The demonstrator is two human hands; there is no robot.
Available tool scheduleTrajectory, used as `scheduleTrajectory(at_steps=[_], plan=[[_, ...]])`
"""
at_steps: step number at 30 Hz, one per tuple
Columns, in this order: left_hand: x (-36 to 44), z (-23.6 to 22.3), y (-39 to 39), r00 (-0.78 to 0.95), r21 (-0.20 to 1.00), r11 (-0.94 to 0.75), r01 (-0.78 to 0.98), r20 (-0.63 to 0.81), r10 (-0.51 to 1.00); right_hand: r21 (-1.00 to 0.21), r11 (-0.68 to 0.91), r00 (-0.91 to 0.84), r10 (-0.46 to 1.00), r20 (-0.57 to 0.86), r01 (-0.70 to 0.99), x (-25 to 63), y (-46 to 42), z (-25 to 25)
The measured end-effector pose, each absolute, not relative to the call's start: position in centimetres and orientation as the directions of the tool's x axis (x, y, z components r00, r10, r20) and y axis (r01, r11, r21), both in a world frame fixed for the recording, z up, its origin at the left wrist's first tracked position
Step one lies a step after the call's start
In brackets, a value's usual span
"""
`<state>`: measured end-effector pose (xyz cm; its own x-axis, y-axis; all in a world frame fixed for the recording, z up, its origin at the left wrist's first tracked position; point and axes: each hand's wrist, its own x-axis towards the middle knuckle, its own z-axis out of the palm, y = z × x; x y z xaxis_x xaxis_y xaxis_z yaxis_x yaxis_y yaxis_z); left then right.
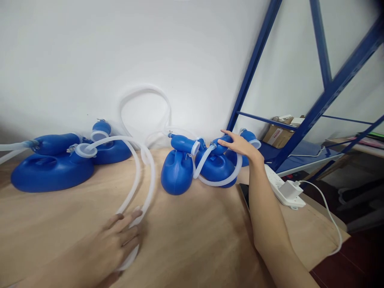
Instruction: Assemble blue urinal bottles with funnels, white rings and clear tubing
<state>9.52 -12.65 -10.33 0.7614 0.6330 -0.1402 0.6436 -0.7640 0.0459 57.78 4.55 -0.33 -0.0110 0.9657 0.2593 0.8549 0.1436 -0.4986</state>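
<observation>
A loop of whitish, translucent tube (pixel 151 172) bends toward me from the neck of a blue plastic urinal bottle (pixel 57 172) on the left. My left hand (pixel 118 244), a little blurred, is closed around the near end of that loop. Farther right, my right hand (pixel 240 145) is stretched out over the neck of another blue urinal bottle (pixel 214 168). Its visible fingers are straight and apart, touching or just above that neck; the others are hidden. Another tube (pixel 222 183) curls around this bottle's front. A third blue urinal bottle (pixel 177 174) stands beside it, end toward me.
More blue bottles (pixel 112 152) stand against the white wall (pixel 180 52). At right are a white power strip (pixel 277 186) with a plugged charger (pixel 290 190), a dark flat device (pixel 244 194), and a blue metal rack (pixel 255 60) holding a cardboard box (pixel 276 136). Brown board (pixel 195 240) covers the table.
</observation>
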Motion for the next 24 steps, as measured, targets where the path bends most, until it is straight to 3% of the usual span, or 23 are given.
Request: scheduleTrajectory(at_steps=[4, 6, 8, 14, 20, 24], plan=[[11.3, -6.8, -13.3, 0.873, 0.260, -0.834, 0.487, -0.110, 0.475, -0.534, 0.162, 0.018, 0.948, 0.317, 0.830, 57.9, 5.2, -1.4], [13.1, -5.5, -13.4, 0.895, 0.292, -0.849, 0.440, -0.066, 0.441, -0.521, 0.146, 0.030, 0.949, 0.315, 0.841, 57.9, 5.4, -1.5], [15.7, -4.9, -13.2, 0.896, 0.240, -0.870, 0.431, 0.005, 0.445, -0.502, 0.161, 0.000, 0.952, 0.307, 0.850, 57.7, 5.4, -1.3], [26.2, -5.7, -9.0, 0.909, -0.119, -0.915, 0.386, 0.214, 0.356, -0.472, 0.233, -0.148, 0.966, 0.210, 0.850, 57.2, 4.8, -0.1], [34.5, -5.0, -4.3, 0.743, 0.008, -0.779, 0.627, 0.294, 0.601, -0.449, 0.279, -0.234, 0.960, 0.153, 0.849, 57.1, 3.4, 1.1], [36.2, -5.3, -3.5, 0.710, 0.036, -0.745, 0.666, 0.275, 0.648, -0.509, 0.312, -0.208, 0.945, 0.251, 0.802, 57.5, 3.1, 0.9]])
